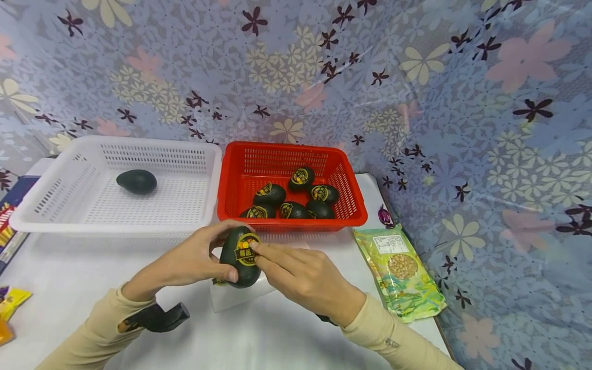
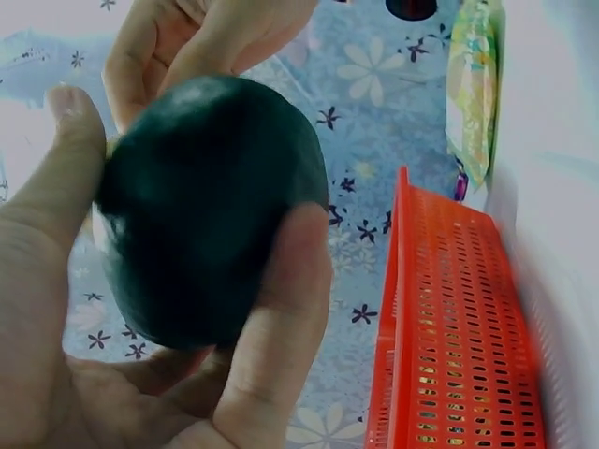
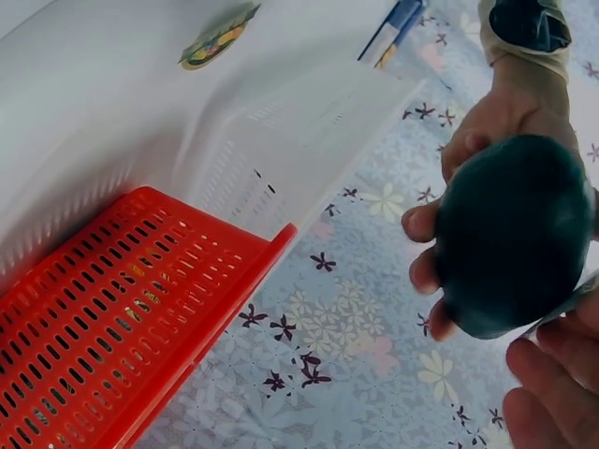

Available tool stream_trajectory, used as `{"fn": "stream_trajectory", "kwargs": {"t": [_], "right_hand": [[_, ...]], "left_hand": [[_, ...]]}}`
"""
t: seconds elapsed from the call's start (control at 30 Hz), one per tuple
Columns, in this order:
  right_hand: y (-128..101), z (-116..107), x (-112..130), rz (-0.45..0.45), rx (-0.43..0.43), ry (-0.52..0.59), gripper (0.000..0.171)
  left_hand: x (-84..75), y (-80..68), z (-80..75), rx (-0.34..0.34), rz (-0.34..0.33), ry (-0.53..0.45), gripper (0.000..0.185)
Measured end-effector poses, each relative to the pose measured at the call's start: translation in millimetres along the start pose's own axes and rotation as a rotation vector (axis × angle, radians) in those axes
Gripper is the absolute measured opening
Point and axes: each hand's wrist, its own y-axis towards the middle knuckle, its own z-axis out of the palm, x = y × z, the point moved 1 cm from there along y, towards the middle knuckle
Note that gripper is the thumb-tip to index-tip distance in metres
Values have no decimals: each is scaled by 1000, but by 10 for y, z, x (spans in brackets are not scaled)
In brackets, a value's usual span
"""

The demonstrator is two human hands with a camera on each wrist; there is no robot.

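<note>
My left hand [image 1: 229, 252] grips a dark green avocado [image 1: 244, 275] just above the white table, thumb below and fingers over its top. A yellow and black sticker [image 1: 245, 245] sits on the side facing me. My right hand [image 1: 257, 255] pinches that sticker's edge with thumb and forefinger. The left wrist view shows the avocado [image 2: 211, 206] from its plain side. In the right wrist view the avocado [image 3: 510, 234] has a pale strip lifting towards my right fingers [image 3: 552, 374]. Behind stands a red basket [image 1: 351, 205] with several stickered avocados. A white basket [image 1: 203, 154] holds one plain avocado [image 1: 136, 181].
A small white box [image 1: 231, 298] lies under my hands. A green snack packet [image 1: 400, 272] lies at the right table edge, with a purple candy [image 1: 385, 216] behind it. Yellow packets [image 1: 11, 300] and a blue box [image 1: 14, 198] sit at the left. A floral cloth hangs behind.
</note>
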Motion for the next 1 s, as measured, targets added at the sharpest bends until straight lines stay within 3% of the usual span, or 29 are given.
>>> {"fn": "stream_trajectory", "kwargs": {"t": [0.17, 0.33, 0.47, 0.63, 1.0], "right_hand": [[1, 10, 10, 95, 76, -13, 21], [-8, 48, 20, 166, 118, -15, 23], [0, 88, 50, 176, 128, -15, 22], [16, 126, 93, 180, 141, -30, 21], [36, 150, 175, 176, 114, -75, 23]], "left_hand": [[17, 15, 8, -29, 14, 8, 90], [50, 17, 33, -14, 17, -18, 90], [57, 23, 60, -10, 7, -10, 78], [59, 43, 84, -30, -56, -33, 62], [68, 58, 117, -57, -75, -15, 55]]}}
